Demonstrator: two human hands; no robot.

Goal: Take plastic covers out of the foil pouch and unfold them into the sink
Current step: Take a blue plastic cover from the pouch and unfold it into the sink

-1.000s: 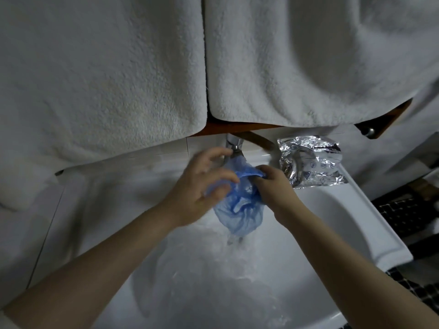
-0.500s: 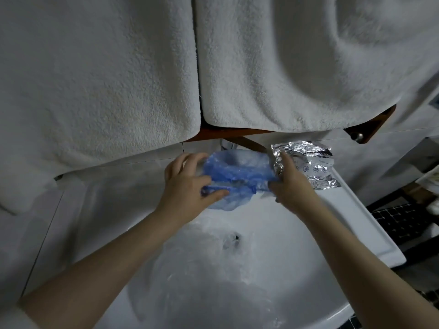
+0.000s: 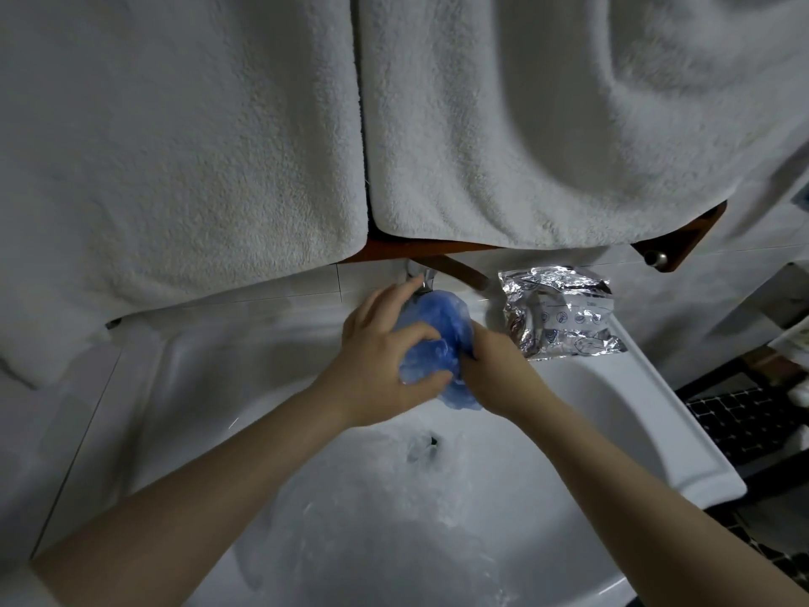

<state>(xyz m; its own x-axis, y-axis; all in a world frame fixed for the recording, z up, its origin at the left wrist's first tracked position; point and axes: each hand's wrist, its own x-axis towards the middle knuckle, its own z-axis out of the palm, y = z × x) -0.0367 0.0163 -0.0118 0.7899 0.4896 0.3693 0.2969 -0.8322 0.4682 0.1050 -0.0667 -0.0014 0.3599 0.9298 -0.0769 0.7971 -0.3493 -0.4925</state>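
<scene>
The foil pouch point(image 3: 562, 315) bears small printed icons and text, too blurred to read.

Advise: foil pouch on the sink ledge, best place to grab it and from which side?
Probably pinch the foil pouch at its crumpled top edge, coming from above and the sink's front right. It lies flat on the ledge against the wall, so that raised edge gives purchase. Both hands currently hold the blue cover.

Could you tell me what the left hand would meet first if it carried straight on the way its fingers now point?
Probably the faucet: the left hand, gripping the blue plastic cover, has fingertips almost at it, though depth is unclear.
</scene>
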